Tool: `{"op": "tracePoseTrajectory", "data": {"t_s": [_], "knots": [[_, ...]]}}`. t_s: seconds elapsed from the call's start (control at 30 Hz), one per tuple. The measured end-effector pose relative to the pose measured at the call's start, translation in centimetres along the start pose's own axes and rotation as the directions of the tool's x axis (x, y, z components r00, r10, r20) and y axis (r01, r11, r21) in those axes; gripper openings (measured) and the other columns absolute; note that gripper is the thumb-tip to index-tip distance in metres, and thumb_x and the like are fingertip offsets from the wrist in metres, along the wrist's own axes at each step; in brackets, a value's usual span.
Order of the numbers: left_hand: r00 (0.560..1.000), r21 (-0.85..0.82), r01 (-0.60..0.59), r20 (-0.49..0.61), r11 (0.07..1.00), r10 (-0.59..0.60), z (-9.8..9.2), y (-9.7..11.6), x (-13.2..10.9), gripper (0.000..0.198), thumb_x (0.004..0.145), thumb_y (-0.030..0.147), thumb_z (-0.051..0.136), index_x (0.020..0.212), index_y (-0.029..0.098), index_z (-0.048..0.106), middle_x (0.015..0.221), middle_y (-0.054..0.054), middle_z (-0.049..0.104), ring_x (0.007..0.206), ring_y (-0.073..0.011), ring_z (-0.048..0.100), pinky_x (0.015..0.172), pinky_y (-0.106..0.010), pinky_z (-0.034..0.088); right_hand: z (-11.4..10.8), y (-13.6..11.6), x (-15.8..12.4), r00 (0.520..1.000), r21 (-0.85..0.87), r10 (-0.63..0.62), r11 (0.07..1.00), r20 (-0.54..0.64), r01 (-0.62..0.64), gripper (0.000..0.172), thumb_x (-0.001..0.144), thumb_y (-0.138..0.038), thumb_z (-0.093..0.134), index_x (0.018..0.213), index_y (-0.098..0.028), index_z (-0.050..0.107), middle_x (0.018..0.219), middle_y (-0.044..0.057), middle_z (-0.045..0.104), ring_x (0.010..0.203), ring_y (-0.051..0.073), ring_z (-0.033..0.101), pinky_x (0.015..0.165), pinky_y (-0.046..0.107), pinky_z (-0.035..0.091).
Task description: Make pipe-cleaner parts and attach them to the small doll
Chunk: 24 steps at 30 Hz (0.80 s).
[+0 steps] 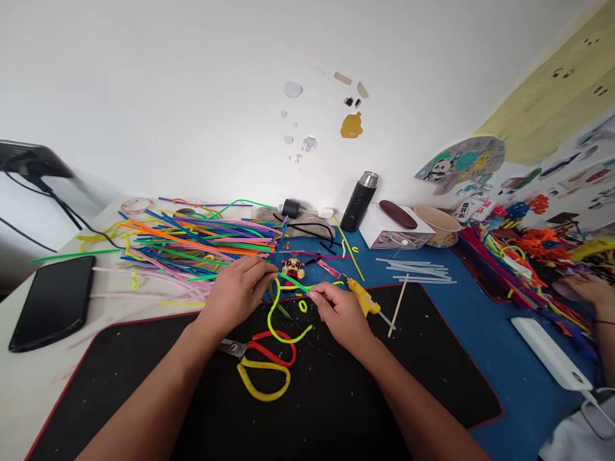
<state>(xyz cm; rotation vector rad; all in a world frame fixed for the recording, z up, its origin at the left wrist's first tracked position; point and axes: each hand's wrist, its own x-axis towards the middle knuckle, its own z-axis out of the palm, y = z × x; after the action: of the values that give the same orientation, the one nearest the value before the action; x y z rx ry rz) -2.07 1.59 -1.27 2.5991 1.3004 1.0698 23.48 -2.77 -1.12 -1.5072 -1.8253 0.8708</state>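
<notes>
A green pipe cleaner [293, 280] is stretched between my two hands over the black mat. Its left end is pinched in the fingers of my left hand [243, 285], its right end between thumb and fingers of my right hand [339, 310]. Just below it curls a bright yellow pipe cleaner [275, 326]; I cannot tell whether it is joined to the green one. A small colourful figure [291, 265] sits right behind. Scissors [264, 362] with one red and one yellow handle lie near my left wrist. A yellow glue gun [362, 296] rests beyond my right hand.
Many pipe cleaners [206, 237] are heaped at left, near a black phone [52, 301]. Behind stand a black thermos [359, 202], a white box [384, 229] and a bowl [437, 221]. Glue sticks [418, 270] and a wooden stick [398, 304] lie right. Another person's hand [589, 288] shows far right.
</notes>
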Motion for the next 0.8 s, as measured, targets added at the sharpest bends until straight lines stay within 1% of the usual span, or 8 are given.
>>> {"op": "tracePoseTrajectory", "data": {"t_s": [0.2, 0.33, 0.43, 0.53, 0.7, 0.8], "knots": [[0.998, -0.023, -0.055, 0.021, 0.998, 0.055, 0.3, 0.6, 0.0, 0.021, 0.108, 0.030, 0.053, 0.105, 0.021, 0.072, 0.094, -0.006, 0.075, 0.085, -0.0232, 0.069, 0.078, -0.035, 0.051, 0.0, 0.0, -0.2, 0.999, 0.020, 0.015, 1.000, -0.035, -0.014, 0.031, 0.104, -0.045, 0.054, 0.098, -0.021, 0.072, 0.060, -0.004, 0.056, 0.055, 0.016, 0.055, 0.058, 0.026, 0.041], [0.996, -0.027, -0.087, 0.018, 0.996, 0.087, 0.6, 0.7, -0.1, 0.020, 0.108, 0.029, 0.054, 0.108, 0.019, 0.071, 0.093, -0.007, 0.075, 0.086, -0.0239, 0.069, 0.079, -0.036, 0.051, 0.1, -0.1, -0.2, 0.999, 0.019, -0.016, 1.000, -0.031, 0.017, 0.030, 0.104, -0.044, 0.053, 0.098, -0.021, 0.072, 0.059, -0.004, 0.056, 0.055, 0.015, 0.055, 0.059, 0.027, 0.041], [0.993, -0.034, -0.110, 0.031, 0.993, 0.112, 0.7, 0.9, -0.2, 0.019, 0.108, 0.027, 0.054, 0.106, 0.018, 0.071, 0.092, -0.007, 0.075, 0.085, -0.0238, 0.070, 0.080, -0.035, 0.052, 0.4, -0.3, -0.3, 0.999, 0.031, -0.025, 0.999, -0.022, 0.026, 0.030, 0.104, -0.043, 0.053, 0.095, -0.021, 0.072, 0.057, -0.005, 0.053, 0.055, 0.015, 0.054, 0.059, 0.027, 0.041], [0.993, -0.033, -0.114, 0.035, 0.993, 0.115, 0.5, 1.0, -0.1, 0.020, 0.108, 0.026, 0.054, 0.103, 0.018, 0.071, 0.090, -0.006, 0.075, 0.083, -0.0229, 0.070, 0.078, -0.034, 0.052, 0.6, -0.3, -0.3, 1.000, 0.101, -0.001, 0.995, -0.016, 0.002, 0.030, 0.103, -0.044, 0.055, 0.095, -0.021, 0.071, 0.058, -0.005, 0.053, 0.054, 0.015, 0.052, 0.056, 0.027, 0.039], [0.993, -0.035, -0.114, 0.017, 0.993, 0.114, 0.4, 1.1, -0.1, 0.020, 0.108, 0.026, 0.053, 0.102, 0.018, 0.070, 0.090, -0.006, 0.076, 0.082, -0.0223, 0.071, 0.076, -0.034, 0.053, 0.8, -0.1, -0.1, 0.998, 0.281, 0.055, 0.959, -0.028, -0.045, 0.030, 0.098, -0.048, 0.061, 0.101, -0.020, 0.070, 0.060, -0.005, 0.052, 0.053, 0.014, 0.050, 0.052, 0.026, 0.037], [0.993, -0.028, -0.119, 0.018, 0.993, 0.119, 0.4, 1.2, -0.1, 0.019, 0.108, 0.026, 0.053, 0.103, 0.018, 0.070, 0.091, -0.007, 0.077, 0.083, -0.0228, 0.072, 0.076, -0.034, 0.054, 0.8, 0.0, 0.1, 0.997, 0.325, 0.070, 0.944, -0.036, -0.054, 0.031, 0.096, -0.049, 0.062, 0.102, -0.020, 0.069, 0.060, -0.005, 0.051, 0.052, 0.014, 0.049, 0.051, 0.026, 0.038]]}}
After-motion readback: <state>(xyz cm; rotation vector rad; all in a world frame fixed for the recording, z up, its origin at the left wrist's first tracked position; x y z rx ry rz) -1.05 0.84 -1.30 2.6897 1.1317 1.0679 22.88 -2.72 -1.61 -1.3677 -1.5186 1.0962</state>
